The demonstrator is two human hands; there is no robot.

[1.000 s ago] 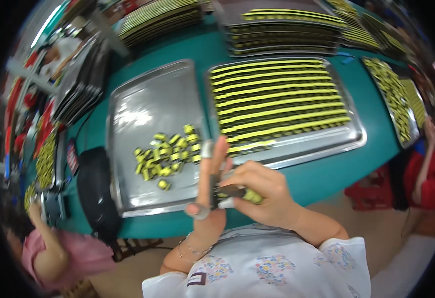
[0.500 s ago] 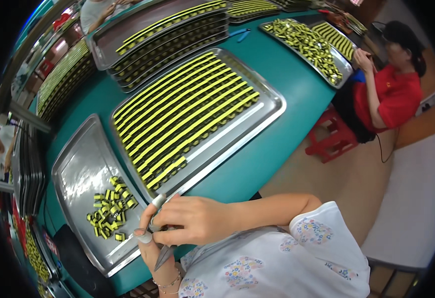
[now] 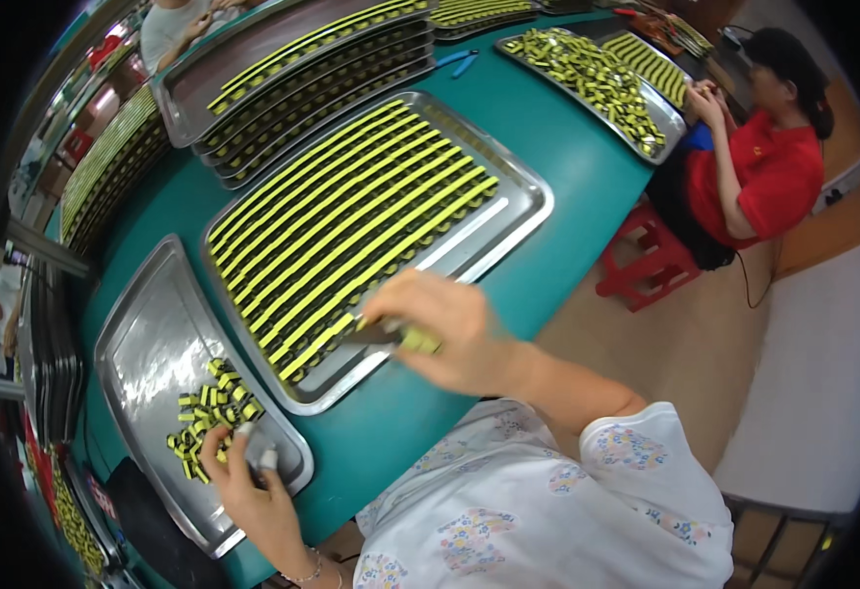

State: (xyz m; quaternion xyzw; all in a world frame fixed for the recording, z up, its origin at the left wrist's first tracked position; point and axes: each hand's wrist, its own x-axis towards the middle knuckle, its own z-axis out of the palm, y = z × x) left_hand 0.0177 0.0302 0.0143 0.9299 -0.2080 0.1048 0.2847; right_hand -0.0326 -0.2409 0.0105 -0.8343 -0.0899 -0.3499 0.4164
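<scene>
- My left hand point(image 3: 253, 496): fingers parted and bent at the near side of the loose parts point(image 3: 216, 401); whether they pinch one, I cannot tell.
- Loose parts: yellow and black, heaped in the near end of the left tray point(image 3: 145, 358).
- My right hand point(image 3: 454, 329): curled around a dark tool point(image 3: 376, 335), blurred, over the near edge of the right tray point(image 3: 530, 203); contact cannot be told.
- Rows point(image 3: 351, 221): yellow and black, parallel, in the right tray.
- Table point(image 3: 587, 147): green, beneath both trays.
</scene>
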